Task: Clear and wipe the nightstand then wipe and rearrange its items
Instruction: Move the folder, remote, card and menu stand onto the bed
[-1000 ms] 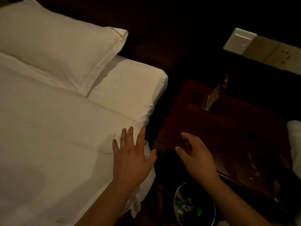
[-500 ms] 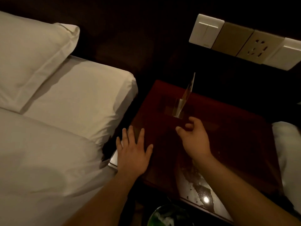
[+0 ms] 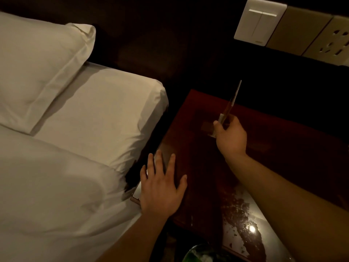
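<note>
A dark red wooden nightstand (image 3: 273,152) with a glossy, worn top stands to the right of the bed. An upright card in a clear stand (image 3: 231,104) sits near its back middle. My right hand (image 3: 231,137) grips the base of that card stand, fingers curled round it. Fingers spread, my left hand (image 3: 162,188) rests flat on the nightstand's front left corner. Dim light hides the nightstand's right side.
The bed with a white sheet (image 3: 85,129) and pillow (image 3: 37,63) fills the left. A wall panel with a light switch (image 3: 260,21) and socket (image 3: 334,40) hangs above the nightstand. A waste bin with a green liner (image 3: 198,254) sits below the front edge.
My right hand reached forward and closed on the card stand's base. My left hand moved from the bed edge onto the nightstand corner. The view shifted closer to the nightstand.
</note>
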